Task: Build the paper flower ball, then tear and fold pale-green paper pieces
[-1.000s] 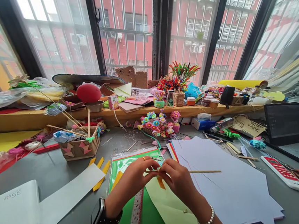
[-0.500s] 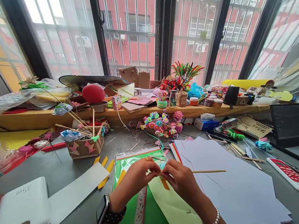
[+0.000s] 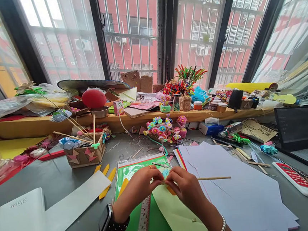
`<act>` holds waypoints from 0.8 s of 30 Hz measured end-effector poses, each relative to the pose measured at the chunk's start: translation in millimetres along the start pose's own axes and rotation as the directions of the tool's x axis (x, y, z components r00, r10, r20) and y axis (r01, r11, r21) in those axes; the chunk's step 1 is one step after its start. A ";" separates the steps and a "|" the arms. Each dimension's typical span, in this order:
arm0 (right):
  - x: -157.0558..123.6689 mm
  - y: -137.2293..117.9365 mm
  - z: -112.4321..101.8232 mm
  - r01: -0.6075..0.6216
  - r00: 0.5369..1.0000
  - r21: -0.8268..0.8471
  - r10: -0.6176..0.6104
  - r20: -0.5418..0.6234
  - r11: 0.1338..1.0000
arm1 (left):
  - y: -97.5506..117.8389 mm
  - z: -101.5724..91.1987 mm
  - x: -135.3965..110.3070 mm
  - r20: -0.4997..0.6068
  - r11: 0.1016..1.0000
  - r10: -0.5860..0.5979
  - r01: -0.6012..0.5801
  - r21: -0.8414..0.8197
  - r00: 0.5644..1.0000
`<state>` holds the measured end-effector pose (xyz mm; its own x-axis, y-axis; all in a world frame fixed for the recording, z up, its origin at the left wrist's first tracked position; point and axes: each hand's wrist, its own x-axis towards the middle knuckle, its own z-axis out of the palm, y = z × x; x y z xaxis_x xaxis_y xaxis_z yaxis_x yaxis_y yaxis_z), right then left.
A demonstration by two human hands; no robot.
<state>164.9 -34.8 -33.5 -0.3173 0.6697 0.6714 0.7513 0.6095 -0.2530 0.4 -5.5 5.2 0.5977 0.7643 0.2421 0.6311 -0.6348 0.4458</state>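
Above the craft sheets, my left hand (image 3: 146, 179) and my right hand (image 3: 185, 186) meet with fingertips pinched together. A thin wooden stick (image 3: 215, 178) runs through the right hand's grip and points right. Its other end lies at the left fingertips, largely hidden by fingers. An orange-yellow paper strip (image 3: 171, 190) shows just under the right fingers; whether it is held cannot be made out. Below the hands are a pale green paper sheet (image 3: 176, 214), a patterned ruler (image 3: 143, 222) and a green pack (image 3: 131, 221). Small scissors (image 3: 166, 164) lie just beyond the fingers.
White paper sheets (image 3: 247, 197) are stacked at right, near a red-and-white calculator (image 3: 297, 180). At left are yellow paper strips (image 3: 106, 186), a white card strip (image 3: 78, 206), a white power bank (image 3: 20, 220) and a cardboard box (image 3: 86, 155) with sticks. Crochet flowers (image 3: 162, 129) stand behind.
Both hands keep their pinch on the stick with small finger movements. Less of the orange-yellow strip shows under the right hand. The view has shifted slightly.
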 end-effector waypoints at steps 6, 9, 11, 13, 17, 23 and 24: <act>0.1 -3.0 -1.3 -0.141 0.990 0.092 0.140 0.020 0.986 | 2.6 -1.6 -0.8 -0.039 0.996 0.029 -0.026 0.086 0.999; 0.7 -3.3 -2.0 -0.214 0.977 0.173 0.209 0.043 0.962 | 2.1 -0.2 0.3 -0.043 0.992 0.053 -0.047 0.114 0.998; 1.0 -2.7 -2.3 -0.237 0.972 0.206 0.231 0.051 0.949 | 1.4 1.7 1.1 -0.049 0.990 0.062 -0.055 0.132 0.997; 1.3 -1.9 -2.7 -0.249 0.969 0.223 0.243 0.054 0.943 | 1.2 3.3 1.6 -0.058 0.987 0.074 -0.065 0.146 0.996; 2.4 -0.7 -3.9 -0.317 0.949 0.249 0.308 0.075 0.915 | 4.2 4.4 2.0 -0.074 0.981 0.096 -0.081 0.176 0.993; 4.9 -0.3 -7.7 -0.410 0.912 0.304 0.392 0.122 0.860 | 10.8 5.1 3.0 -0.094 0.970 0.126 -0.102 0.220 0.988; 5.2 -0.3 -8.6 -0.419 0.908 0.309 0.399 0.131 0.854 | 11.8 5.1 3.2 -0.097 0.968 0.133 -0.108 0.226 0.986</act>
<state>168.0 -35.2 -23.9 -0.0642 0.9064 0.4174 0.5959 0.3703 -0.7125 12.3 -11.1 6.8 0.6254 0.6808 0.3813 0.6582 -0.7227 0.2107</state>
